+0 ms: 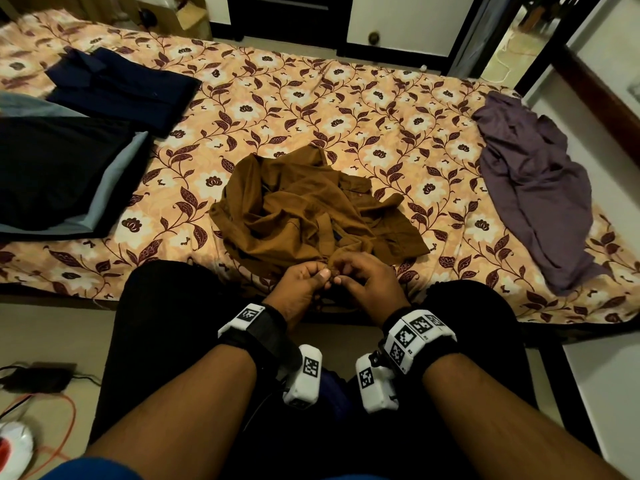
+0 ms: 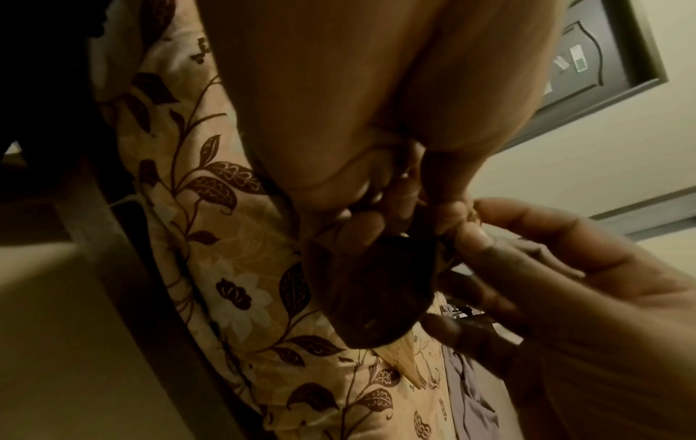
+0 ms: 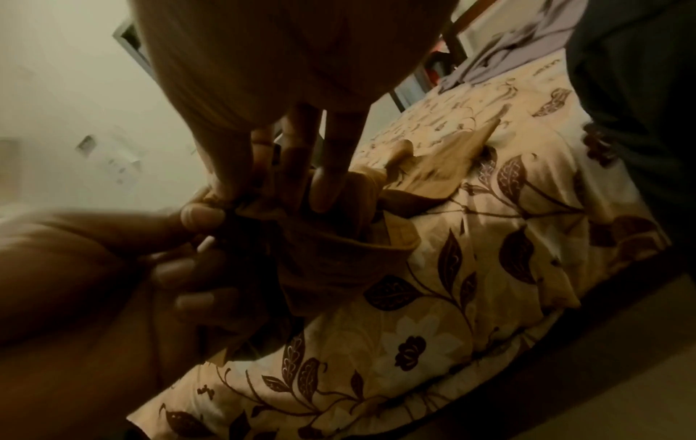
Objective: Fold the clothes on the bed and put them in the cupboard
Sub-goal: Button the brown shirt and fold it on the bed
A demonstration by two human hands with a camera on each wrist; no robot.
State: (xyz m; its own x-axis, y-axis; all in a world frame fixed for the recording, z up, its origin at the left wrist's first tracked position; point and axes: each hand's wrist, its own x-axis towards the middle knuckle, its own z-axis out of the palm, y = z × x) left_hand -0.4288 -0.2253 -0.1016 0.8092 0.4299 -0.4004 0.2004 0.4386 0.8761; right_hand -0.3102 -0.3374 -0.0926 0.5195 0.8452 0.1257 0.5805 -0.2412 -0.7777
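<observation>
1. Folded dark clothes (image 1: pixel 104 95) lie at the bed's (image 1: pixel 346 109) left.
2. The crumpled brown shirt (image 1: pixel 304 209) sits mid-bed, its near edge at the bed's front.
3. The left hand (image 1: pixel 301 282) and right hand (image 1: pixel 367 278) meet there, fingers (image 3: pixel 203 215) curled, pinching the shirt's edge.
4. A purple garment (image 1: pixel 530 188) sprawls at the right.

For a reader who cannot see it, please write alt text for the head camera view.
Both hands, left hand and right hand, pinch the near edge of a crumpled brown shirt on a floral bed. Folded dark clothes lie left; a purple garment lies right.
</observation>
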